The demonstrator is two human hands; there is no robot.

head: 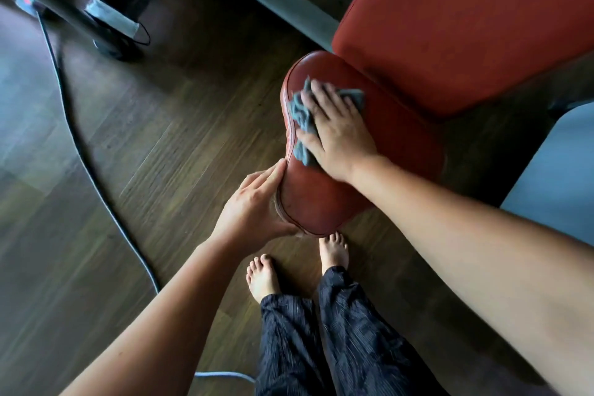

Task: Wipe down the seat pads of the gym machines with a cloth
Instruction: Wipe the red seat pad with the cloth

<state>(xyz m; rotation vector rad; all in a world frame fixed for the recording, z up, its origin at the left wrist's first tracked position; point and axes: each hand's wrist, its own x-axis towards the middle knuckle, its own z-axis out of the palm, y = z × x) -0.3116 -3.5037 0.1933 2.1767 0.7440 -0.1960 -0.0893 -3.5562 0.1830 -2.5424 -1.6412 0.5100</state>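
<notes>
Cloth (302, 116) middle hidden beneath right hand (337, 132). Part of left hand (254, 209) hidden under seat pad (321, 199) rim. Larger red pad (466, 19) cut off by top, right edges.

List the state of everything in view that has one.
right hand, flat, pressing the cloth onto the seat pad
left hand, gripping the seat pad's near-left edge
cloth, crumpled, under the right hand
seat pad, cloth on top, left rim looks worn
large pad, untouched
cable, lying loose on the floor
</notes>
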